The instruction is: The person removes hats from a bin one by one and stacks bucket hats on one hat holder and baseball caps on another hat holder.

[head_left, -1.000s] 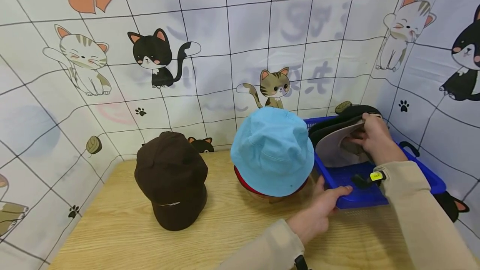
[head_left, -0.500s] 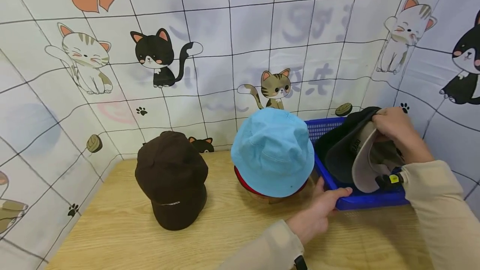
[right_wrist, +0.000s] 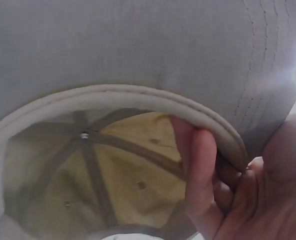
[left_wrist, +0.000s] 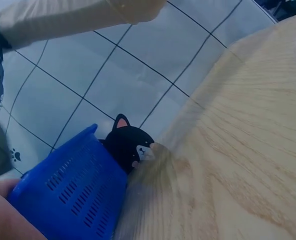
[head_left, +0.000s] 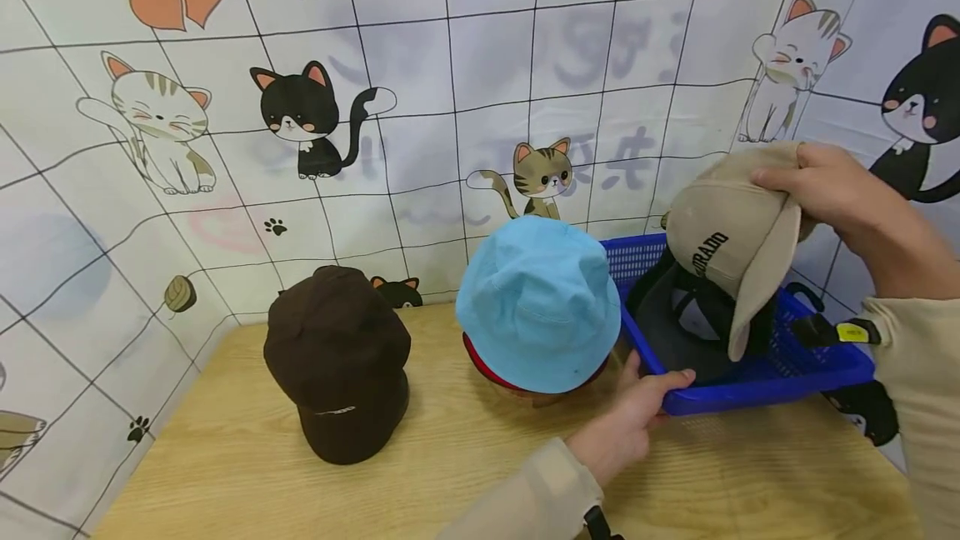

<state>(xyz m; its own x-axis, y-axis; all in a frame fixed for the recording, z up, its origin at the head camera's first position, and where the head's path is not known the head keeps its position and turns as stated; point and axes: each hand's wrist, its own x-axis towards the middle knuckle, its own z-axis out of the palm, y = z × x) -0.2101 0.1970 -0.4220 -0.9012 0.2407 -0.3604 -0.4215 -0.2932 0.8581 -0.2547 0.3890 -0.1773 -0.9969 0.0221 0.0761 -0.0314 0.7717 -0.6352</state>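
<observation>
My right hand [head_left: 840, 190] grips a beige baseball cap [head_left: 723, 207] with dark lettering on its front, holding it above the basket with the brim hanging down. In the right wrist view, fingers [right_wrist: 200, 175] reach inside the cap's crown while the brim [right_wrist: 128, 45] spans the top. My left hand [head_left: 630, 415] holds the near left corner of the blue plastic basket [head_left: 772, 398], its thumb over the rim. A dark cap [head_left: 675, 332] lies in the basket, partly hidden by the beige one. Slots in the basket wall [left_wrist: 78, 195] show in the left wrist view.
Left of the basket, a light blue bucket hat [head_left: 540, 307] sits on top of something red-edged on the wooden table [head_left: 465, 482]. Farther left stands a dark brown cap [head_left: 337, 357]. A cat-print wall covering [head_left: 420, 107] closes off the back and sides.
My right hand has lifted the beige cap up out of the basket and turned it, so its lettered front shows. My left hand stays on the basket corner.
</observation>
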